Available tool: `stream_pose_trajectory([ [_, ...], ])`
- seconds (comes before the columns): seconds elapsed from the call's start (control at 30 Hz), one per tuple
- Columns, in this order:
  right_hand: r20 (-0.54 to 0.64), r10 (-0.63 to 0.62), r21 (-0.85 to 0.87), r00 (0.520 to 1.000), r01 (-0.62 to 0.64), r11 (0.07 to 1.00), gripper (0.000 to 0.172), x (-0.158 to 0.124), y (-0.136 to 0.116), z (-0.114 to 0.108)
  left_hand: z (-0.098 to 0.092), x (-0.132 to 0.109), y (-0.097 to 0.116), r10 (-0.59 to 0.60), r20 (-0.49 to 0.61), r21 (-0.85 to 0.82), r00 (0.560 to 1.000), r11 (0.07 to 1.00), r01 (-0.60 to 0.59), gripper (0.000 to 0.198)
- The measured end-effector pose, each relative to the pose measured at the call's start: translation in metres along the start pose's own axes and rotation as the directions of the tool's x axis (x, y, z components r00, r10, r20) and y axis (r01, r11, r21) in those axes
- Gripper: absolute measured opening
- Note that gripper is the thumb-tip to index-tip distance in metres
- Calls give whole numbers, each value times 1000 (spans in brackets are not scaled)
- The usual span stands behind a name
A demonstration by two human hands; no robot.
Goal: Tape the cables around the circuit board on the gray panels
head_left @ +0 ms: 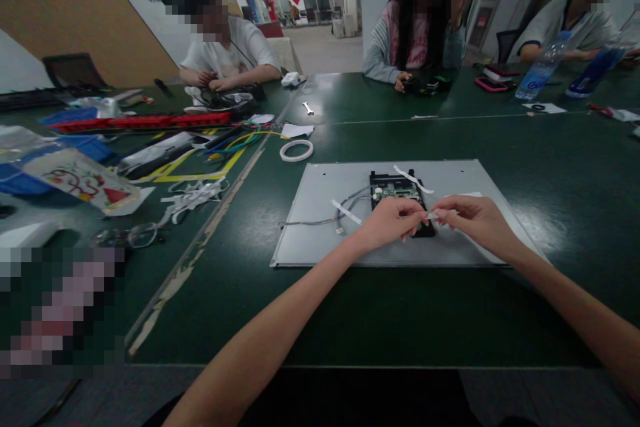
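Note:
My left hand point(393, 221) and my right hand point(470, 219) meet over a white board point(305, 247), fingertips pinched close together. Between them shows a short piece of white tape point(431, 215), gripped from both sides. Under my left hand lies a black frame with a green circuit board point(395, 192), partly hidden by the fingers. One white tape strip point(413, 179) crosses the frame's upper right corner. Another strip point(346, 211) lies across a grey cable point(310, 222) that runs left from the frame. A small white connector point(341, 231) sits at a cable end.
A roll of white tape point(297, 151) lies beyond the board, with a small wrench point(308, 109) farther off. Cluttered at left are a white cable bundle point(193, 200), glasses point(143, 235) and a printed bag point(85, 177). Several people sit opposite; bottles point(543, 70) stand at far right.

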State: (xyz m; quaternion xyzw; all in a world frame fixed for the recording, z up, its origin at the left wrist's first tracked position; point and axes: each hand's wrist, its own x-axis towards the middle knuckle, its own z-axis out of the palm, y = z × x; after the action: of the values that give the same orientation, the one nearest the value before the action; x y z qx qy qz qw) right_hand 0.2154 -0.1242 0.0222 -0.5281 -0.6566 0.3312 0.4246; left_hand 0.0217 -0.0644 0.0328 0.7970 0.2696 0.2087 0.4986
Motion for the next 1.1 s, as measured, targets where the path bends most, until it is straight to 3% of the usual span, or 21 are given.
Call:
stream_pose_trajectory([
  [0.1, -53, 6, -122, 999, -12, 992, 27, 1, 5, 3, 2, 1, -3, -22, -29, 35, 999, 999, 23, 24],
  [0.2, -143, 23, -121, 989, -40, 992, 27, 4, 14, 5, 7, 3, -7, -82, -77, 56, 994, 995, 87, 25],
  [0.4, -181, 34, -202, 983, -71, 977, 20, 5, 22, 7, 17, 4, -14, -92, -193, 54, 977, 993, 104, 15],
  [0.63, -175, 13, -293, 984, -64, 954, 18, 4, 17, 11, 19, 3, -13, 40, -319, 377, 947, 922, 88, 6],
  [0.97, -83, 73, -63, 994, -78, 995, 24, 6, 26, 11, 16, 4, -16, 39, -324, 371, 945, 924, 89, 7],
  [1.1, -101, 70, -89, 992, -79, 993, 22, 6, 25, 11, 16, 4, -14, 32, -327, 398, 945, 911, 107, 6],
])
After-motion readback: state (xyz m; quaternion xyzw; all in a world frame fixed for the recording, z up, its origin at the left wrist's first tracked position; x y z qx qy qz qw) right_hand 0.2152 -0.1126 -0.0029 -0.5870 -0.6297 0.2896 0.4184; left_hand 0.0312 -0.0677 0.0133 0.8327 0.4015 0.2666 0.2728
